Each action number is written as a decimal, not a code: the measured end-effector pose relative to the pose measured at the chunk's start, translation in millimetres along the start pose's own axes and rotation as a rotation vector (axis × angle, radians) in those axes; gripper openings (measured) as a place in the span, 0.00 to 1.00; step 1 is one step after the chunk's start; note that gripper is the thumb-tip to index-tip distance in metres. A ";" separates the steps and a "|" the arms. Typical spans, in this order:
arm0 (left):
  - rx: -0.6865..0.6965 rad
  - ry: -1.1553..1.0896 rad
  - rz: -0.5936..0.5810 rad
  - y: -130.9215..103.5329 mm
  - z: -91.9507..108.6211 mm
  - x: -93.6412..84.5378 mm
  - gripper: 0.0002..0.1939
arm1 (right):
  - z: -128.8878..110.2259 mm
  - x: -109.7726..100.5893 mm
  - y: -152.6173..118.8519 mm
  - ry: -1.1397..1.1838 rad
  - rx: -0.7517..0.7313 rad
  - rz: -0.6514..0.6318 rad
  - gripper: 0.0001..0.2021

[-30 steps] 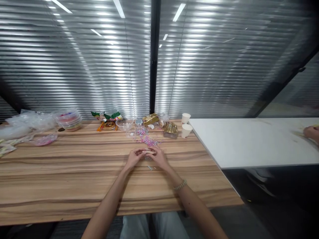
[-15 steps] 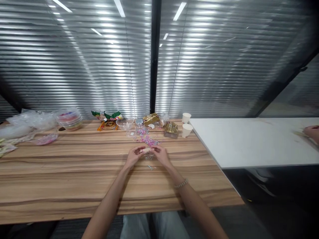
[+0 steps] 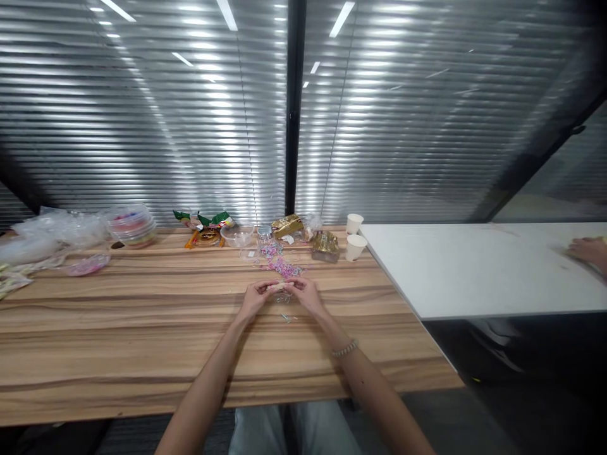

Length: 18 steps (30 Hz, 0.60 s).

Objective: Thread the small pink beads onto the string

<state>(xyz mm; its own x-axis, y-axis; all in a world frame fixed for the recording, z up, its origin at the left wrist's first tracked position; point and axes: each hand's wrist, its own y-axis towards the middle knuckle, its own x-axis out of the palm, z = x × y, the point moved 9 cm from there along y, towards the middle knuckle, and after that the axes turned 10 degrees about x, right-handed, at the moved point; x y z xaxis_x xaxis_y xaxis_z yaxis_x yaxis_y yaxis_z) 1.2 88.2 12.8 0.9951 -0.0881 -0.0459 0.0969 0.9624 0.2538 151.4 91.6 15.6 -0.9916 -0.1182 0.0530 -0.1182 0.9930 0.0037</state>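
Observation:
Between my two hands is a small, pale, elongated piece, too small to name. My left hand [image 3: 257, 297] has its fingers closed on the piece's left end, and my right hand [image 3: 307, 296] pinches the right end. Just beyond the fingers lies a heap of tiny pink, white and grey pieces [image 3: 286, 268], perhaps paper clips. A few loose silvery pieces [image 3: 284, 298] rest under the hands, and several thin bluish ones [image 3: 286, 318] lie closer to me. Behind the heap, a clear jar [image 3: 265, 234] has more of the tiny pieces spread in front of it.
Along the back stand a clear bowl [image 3: 238, 236], green snack packets [image 3: 215, 220], gold packages [image 3: 325, 246] and paper cups [image 3: 355, 248]. Stacked round tubs [image 3: 131, 225] and plastic bags [image 3: 71, 229] sit left. At right, another person's hand [image 3: 590, 249] is over a white table [image 3: 455, 272].
My hands stay in almost the same place, still holding the pale piece. At far right, the other person's hand has shifted slightly left.

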 end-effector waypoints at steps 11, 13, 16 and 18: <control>-0.037 -0.067 0.039 -0.7 -2.6 -3.5 0.19 | 2.6 0.0 0.7 0.161 0.093 -0.030 0.15; -0.041 -0.085 0.032 -1.0 -3.2 -2.9 0.19 | 3.4 0.1 0.3 0.179 0.103 -0.034 0.15; -0.054 -0.098 0.029 -1.1 -5.8 -2.9 0.20 | 6.8 0.3 0.0 0.219 0.126 -0.043 0.15; -0.066 -0.104 0.033 -1.1 -7.8 -3.3 0.20 | 10.6 0.7 0.1 0.256 0.149 -0.050 0.16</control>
<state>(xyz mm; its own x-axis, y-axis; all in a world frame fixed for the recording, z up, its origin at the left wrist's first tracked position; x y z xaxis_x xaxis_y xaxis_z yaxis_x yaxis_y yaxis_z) -2.3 89.5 5.1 0.9950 -0.0785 0.0624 0.0654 0.9798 0.1890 150.2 91.7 5.1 -0.9409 -0.1436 0.3068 -0.1916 0.9725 -0.1326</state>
